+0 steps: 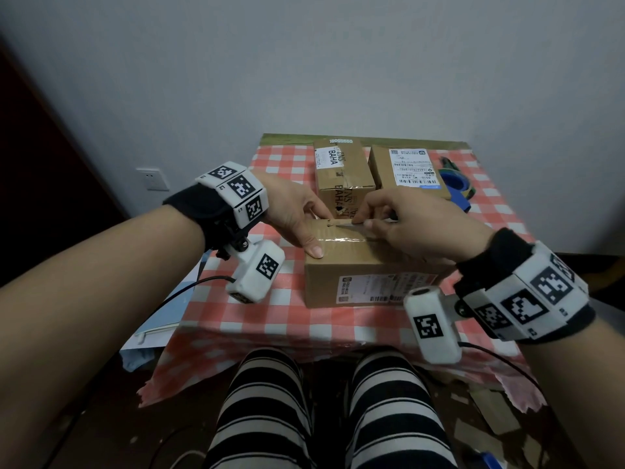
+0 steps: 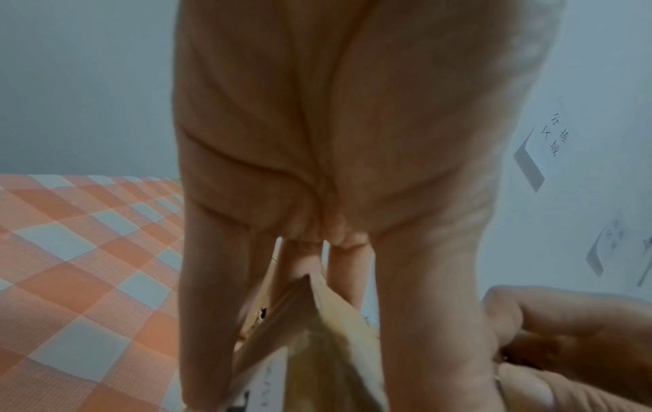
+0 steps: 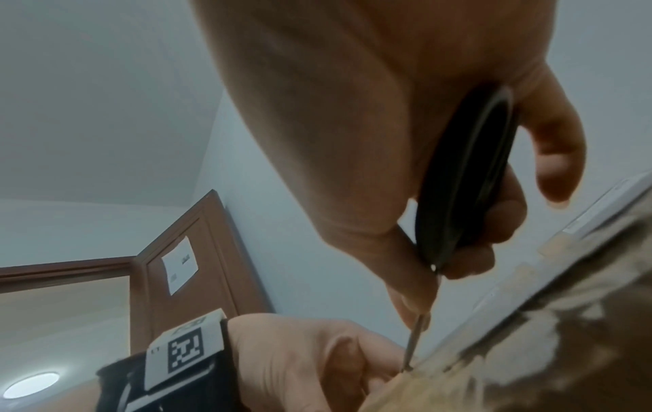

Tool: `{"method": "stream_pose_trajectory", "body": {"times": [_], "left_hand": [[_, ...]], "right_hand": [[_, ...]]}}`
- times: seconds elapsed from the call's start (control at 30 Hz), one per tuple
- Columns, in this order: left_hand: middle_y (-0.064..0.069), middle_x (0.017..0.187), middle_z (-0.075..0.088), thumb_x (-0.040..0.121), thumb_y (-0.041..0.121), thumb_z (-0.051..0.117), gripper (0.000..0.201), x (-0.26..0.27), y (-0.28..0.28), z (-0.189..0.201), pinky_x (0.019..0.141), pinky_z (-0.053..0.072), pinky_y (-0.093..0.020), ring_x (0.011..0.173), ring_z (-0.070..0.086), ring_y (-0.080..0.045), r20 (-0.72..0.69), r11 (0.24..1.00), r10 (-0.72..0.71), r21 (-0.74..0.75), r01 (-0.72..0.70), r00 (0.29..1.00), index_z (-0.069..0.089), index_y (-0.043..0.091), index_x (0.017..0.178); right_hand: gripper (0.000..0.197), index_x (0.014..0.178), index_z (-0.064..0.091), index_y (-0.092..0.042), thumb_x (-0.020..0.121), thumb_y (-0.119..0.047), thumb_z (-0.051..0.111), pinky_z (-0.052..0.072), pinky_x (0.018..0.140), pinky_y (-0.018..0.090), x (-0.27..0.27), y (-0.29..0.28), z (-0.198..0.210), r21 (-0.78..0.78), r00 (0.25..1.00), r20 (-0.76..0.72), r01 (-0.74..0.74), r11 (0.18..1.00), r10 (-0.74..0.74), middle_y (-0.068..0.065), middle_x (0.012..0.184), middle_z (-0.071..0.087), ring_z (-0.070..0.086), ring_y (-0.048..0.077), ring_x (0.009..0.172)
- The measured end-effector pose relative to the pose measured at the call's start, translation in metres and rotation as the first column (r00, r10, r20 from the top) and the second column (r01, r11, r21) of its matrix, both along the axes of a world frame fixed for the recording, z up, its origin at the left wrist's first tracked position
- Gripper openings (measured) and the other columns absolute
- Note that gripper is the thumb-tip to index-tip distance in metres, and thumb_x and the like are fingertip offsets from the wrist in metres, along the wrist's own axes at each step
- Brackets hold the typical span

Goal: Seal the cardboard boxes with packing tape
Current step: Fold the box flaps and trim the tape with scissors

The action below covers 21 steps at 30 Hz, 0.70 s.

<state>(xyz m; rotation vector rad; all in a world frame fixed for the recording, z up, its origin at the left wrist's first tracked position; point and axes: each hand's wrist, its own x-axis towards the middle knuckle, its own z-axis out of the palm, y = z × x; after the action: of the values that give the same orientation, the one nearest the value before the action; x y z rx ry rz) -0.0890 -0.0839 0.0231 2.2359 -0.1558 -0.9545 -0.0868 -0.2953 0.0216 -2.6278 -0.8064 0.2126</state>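
A brown cardboard box (image 1: 372,262) with a shipping label on its front stands near me on the checked tablecloth. Clear tape (image 1: 341,236) runs along its top seam. My left hand (image 1: 297,211) grips the box's far left corner, thumb flat on top and fingers over the far edge. My right hand (image 1: 406,221) holds a knife with a black handle (image 3: 465,178). The knife's thin blade (image 1: 348,225) points left and touches the tape at the far edge of the box top, close to my left fingers.
Two more cardboard boxes (image 1: 341,174) (image 1: 406,170) stand side by side behind the near box. A blue and green tape dispenser (image 1: 456,184) lies at the back right. The tablecloth (image 1: 270,313) hangs over the front edge above my striped knees.
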Motion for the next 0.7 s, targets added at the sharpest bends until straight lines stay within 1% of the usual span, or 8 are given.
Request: {"method": "stream_pose_trajectory", "body": {"times": [0.07,0.13,0.23,0.3,0.37,0.47,0.57,0.7], "left_hand": [[-0.004,0.099,0.074,0.05,0.027,0.084,0.073,-0.002,-0.001,0.0,0.096,0.051,-0.038,0.096,0.068,-0.021,0.011,1.0,0.0,0.008,-0.001,1.0,0.065,0.015,0.12],[-0.003,0.098,0.073,0.048,0.03,0.084,0.069,-0.002,-0.002,0.0,0.092,0.053,-0.036,0.093,0.069,-0.019,0.02,1.0,-0.001,0.012,0.001,1.0,0.067,0.018,0.114],[0.003,0.092,0.071,0.053,0.029,0.081,0.057,-0.004,-0.003,0.0,0.077,0.054,-0.025,0.085,0.068,-0.011,0.026,1.0,0.003,0.028,-0.003,1.0,0.067,0.022,0.108],[0.002,0.093,0.069,0.055,0.03,0.08,0.057,-0.005,-0.005,-0.002,0.071,0.053,-0.021,0.085,0.066,-0.012,0.014,0.999,0.008,0.035,-0.009,1.0,0.065,0.02,0.109],[-0.003,0.099,0.068,0.055,0.032,0.079,0.058,-0.006,-0.008,-0.003,0.071,0.054,-0.022,0.091,0.067,-0.018,-0.003,0.999,0.007,0.051,-0.007,1.0,0.064,0.02,0.109],[-0.012,0.107,0.07,0.053,0.036,0.079,0.055,-0.009,-0.012,-0.004,0.079,0.058,-0.028,0.103,0.067,-0.03,-0.028,0.998,-0.008,0.065,0.01,1.0,0.064,0.022,0.104],[-0.014,0.108,0.07,0.051,0.038,0.08,0.055,-0.011,-0.017,-0.006,0.081,0.058,-0.032,0.103,0.067,-0.031,-0.035,0.997,-0.011,0.07,0.013,0.999,0.065,0.023,0.102],[-0.012,0.108,0.07,0.05,0.039,0.08,0.057,-0.012,-0.022,-0.007,0.077,0.058,-0.03,0.101,0.068,-0.028,-0.032,0.994,-0.023,0.105,0.026,0.999,0.065,0.023,0.103]], "right_hand": [[0.01,0.09,0.059,-0.042,0.096,-0.035,0.055,0.05,0.073,0.035,-0.002,0.001,0.002,-0.014,1.0,0.024,0.009,1.0,-0.009,-0.017,0.081,0.057,0.059,0.012,0.086],[0.01,0.091,0.059,-0.043,0.096,-0.036,0.054,0.05,0.074,0.036,-0.004,0.0,0.002,-0.024,1.0,0.023,0.018,1.0,-0.018,-0.017,0.084,0.058,0.058,0.011,0.086],[0.011,0.092,0.061,-0.045,0.096,-0.037,0.054,0.051,0.076,0.037,-0.008,-0.002,-0.001,0.005,1.0,-0.016,0.025,1.0,-0.025,-0.02,0.084,0.057,0.056,0.008,0.084],[0.012,0.092,0.064,-0.043,0.094,-0.034,0.056,0.052,0.073,0.037,-0.009,-0.004,-0.003,0.05,0.998,-0.062,0.029,0.998,-0.026,-0.018,0.078,0.057,0.056,0.007,0.077],[0.011,0.091,0.065,-0.042,0.093,-0.034,0.057,0.053,0.073,0.04,-0.011,-0.006,-0.003,0.065,0.996,-0.077,0.046,0.997,-0.041,-0.015,0.077,0.059,0.056,0.008,0.074],[0.011,0.089,0.065,-0.043,0.091,-0.035,0.056,0.055,0.075,0.045,-0.015,-0.009,-0.003,0.059,0.994,-0.085,0.068,0.996,-0.063,-0.014,0.081,0.062,0.059,0.012,0.078],[0.013,0.089,0.066,-0.041,0.091,-0.033,0.056,0.054,0.072,0.043,-0.021,-0.011,-0.003,0.051,0.993,-0.095,0.069,0.996,-0.064,-0.015,0.076,0.059,0.058,0.013,0.075],[0.015,0.086,0.066,-0.042,0.092,-0.032,0.057,0.051,0.065,0.035,-0.027,-0.01,-0.002,0.056,0.995,-0.074,0.068,0.996,-0.064,-0.011,0.075,0.063,0.061,0.014,0.073]]}}
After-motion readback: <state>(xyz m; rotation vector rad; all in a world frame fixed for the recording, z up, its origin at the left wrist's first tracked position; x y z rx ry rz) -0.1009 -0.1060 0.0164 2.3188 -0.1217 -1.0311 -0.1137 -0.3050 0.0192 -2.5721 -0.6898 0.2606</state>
